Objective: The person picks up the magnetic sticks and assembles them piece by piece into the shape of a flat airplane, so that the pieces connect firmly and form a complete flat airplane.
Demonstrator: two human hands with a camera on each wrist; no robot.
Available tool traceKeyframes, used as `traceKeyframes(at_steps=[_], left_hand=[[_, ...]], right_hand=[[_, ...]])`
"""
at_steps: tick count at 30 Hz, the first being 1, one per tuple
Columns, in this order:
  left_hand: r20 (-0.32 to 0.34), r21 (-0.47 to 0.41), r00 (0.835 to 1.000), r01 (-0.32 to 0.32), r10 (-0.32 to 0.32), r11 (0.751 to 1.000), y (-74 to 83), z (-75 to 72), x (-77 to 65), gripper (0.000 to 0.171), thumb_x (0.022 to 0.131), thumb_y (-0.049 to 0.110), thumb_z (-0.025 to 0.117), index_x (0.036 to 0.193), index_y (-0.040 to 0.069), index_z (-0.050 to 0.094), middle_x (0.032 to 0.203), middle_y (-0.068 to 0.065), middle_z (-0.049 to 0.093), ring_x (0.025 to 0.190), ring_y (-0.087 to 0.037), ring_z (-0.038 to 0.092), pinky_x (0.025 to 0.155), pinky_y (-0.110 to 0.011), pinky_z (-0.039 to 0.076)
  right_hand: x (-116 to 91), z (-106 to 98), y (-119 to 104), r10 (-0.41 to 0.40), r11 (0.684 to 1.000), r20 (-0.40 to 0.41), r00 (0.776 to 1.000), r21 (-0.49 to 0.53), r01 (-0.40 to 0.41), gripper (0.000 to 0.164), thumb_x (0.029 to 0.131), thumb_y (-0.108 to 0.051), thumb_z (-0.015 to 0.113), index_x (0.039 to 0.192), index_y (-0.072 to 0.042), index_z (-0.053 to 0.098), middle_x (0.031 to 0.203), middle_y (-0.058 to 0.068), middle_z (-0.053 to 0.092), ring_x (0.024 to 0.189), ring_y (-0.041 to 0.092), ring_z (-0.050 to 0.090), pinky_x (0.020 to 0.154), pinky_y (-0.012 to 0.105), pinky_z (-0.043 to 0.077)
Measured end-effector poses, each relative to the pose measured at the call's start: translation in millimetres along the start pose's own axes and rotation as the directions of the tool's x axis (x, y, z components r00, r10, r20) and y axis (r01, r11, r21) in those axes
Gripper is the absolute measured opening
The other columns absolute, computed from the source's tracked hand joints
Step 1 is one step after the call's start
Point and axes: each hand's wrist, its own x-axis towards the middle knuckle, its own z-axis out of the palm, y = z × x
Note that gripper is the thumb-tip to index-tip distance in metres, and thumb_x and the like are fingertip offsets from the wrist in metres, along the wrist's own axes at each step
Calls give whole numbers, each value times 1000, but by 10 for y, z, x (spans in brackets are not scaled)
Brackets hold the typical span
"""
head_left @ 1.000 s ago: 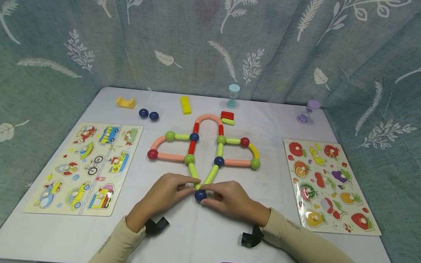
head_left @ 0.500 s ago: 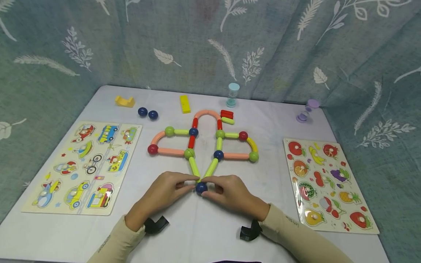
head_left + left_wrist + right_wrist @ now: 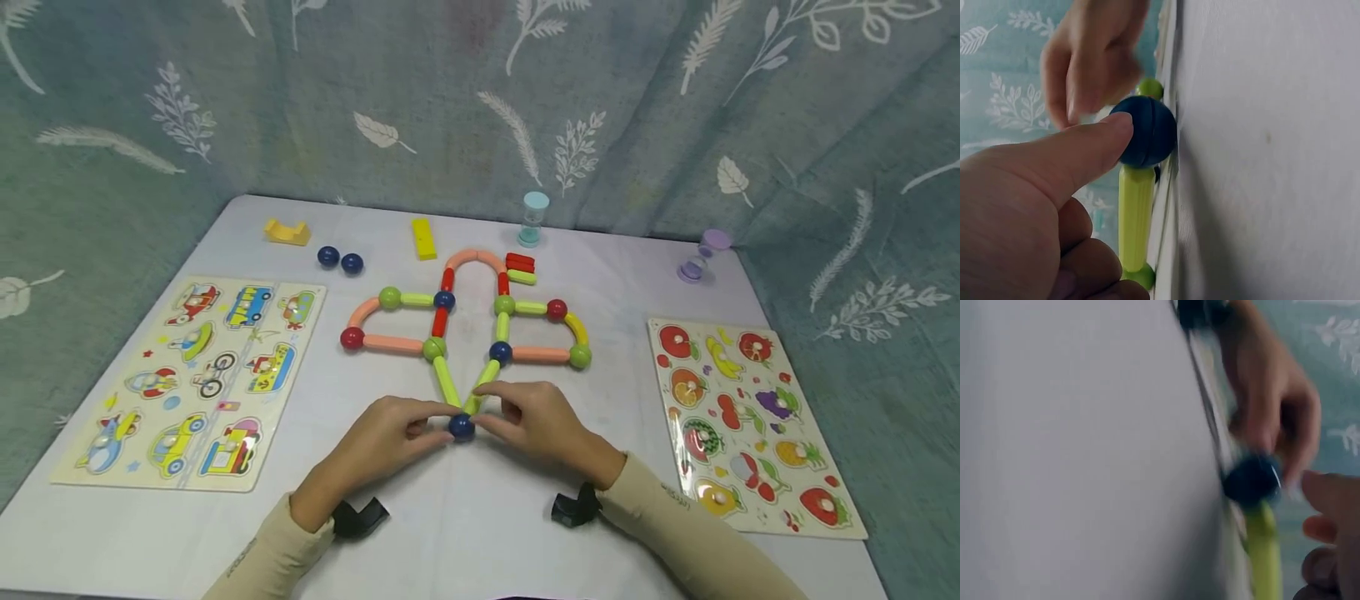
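A figure of magnetic sticks and balls lies flat on the table, with a pink arch (image 3: 477,255) at its top. Two light-green sticks (image 3: 446,382) meet in a V at the dark blue ball (image 3: 462,428) at its near tip. My left hand (image 3: 390,437) pinches this ball, thumb on its side and index finger over the top. In the left wrist view the thumb (image 3: 1100,140) presses the blue ball. My right hand (image 3: 536,425) is beside the right stick of the V, thumb and index finger apart; the right wrist view shows its thumb (image 3: 1329,490) off the ball.
A vehicle puzzle board (image 3: 187,383) lies left, a fruit puzzle board (image 3: 753,425) right. Toward the back are two blue balls (image 3: 340,260), yellow blocks (image 3: 423,239), short red and green sticks (image 3: 521,269), a teal hourglass (image 3: 533,220) and a purple hourglass (image 3: 703,256).
The near blue ball and the V moved slightly away from the body, narrowing the V's distance to the figure. My right hand then came off the ball, rightward and up; the left stayed on it.
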Motion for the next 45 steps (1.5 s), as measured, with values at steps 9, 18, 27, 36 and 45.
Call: traceKeyframes(at_steps=[9,18,27,36,45], left_hand=[[24,-14,999,23,-22,1000,58,23,32,35,83,37,70,117,38,63,53,14,34,50,-1,32,48,-21,27],[24,-27,999,46,-45,999,78,70,-15,35,83,37,70,117,39,63,51,15,33,48,0,29,47,-20,26],[31,-24,998,53,-52,998,80,73,-16,34,84,38,69,117,40,63,52,16,33,48,0,30,47,-20,26],[25,-23,999,34,-33,999,36,80,-11,33,85,42,66,117,40,62,52,16,33,47,1,30,46,-20,27],[21,-16,999,42,-42,999,44,60,-15,33,84,40,68,117,41,62,52,16,33,48,0,30,47,-20,27]], right_hand=[[731,-646,771,453,880,-56,890,-131,-457,24,87,-34,66,108,-22,68,59,-2,51,51,17,46,45,31,37],[1186,-621,1251,612,776,79,787,-250,-579,22,86,-34,67,104,-22,67,79,0,57,61,19,54,48,29,46],[1283,-597,1373,611,774,71,789,-264,-576,18,87,-34,66,98,-21,69,79,0,58,66,19,53,52,31,45],[1404,-586,1529,609,776,100,787,-279,-565,15,89,-31,64,98,-20,68,84,-1,57,74,19,51,61,32,44],[1376,-706,1589,673,731,168,720,-295,-615,24,83,-36,70,96,-17,71,89,0,61,76,20,53,65,32,45]])
